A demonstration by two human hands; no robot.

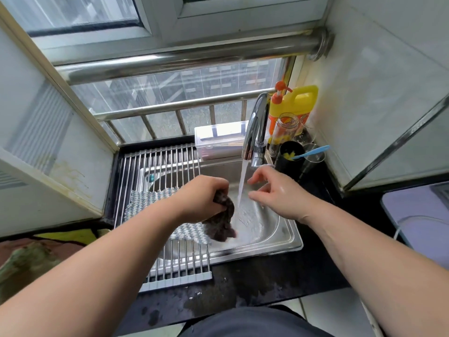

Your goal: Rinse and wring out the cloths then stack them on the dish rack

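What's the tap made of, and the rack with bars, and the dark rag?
The tap looks like polished chromed metal: it shines like a mirror. The dish rack seems to be steel rods, duller in shine, with a grey, maybe plastic, end strip. The dark cloth, gripped by the left hand, looks like soft wet fabric: it crumples and hangs limp.

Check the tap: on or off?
On. Water streams from the tap into the sink, between the left hand gripping a cloth and the right hand.
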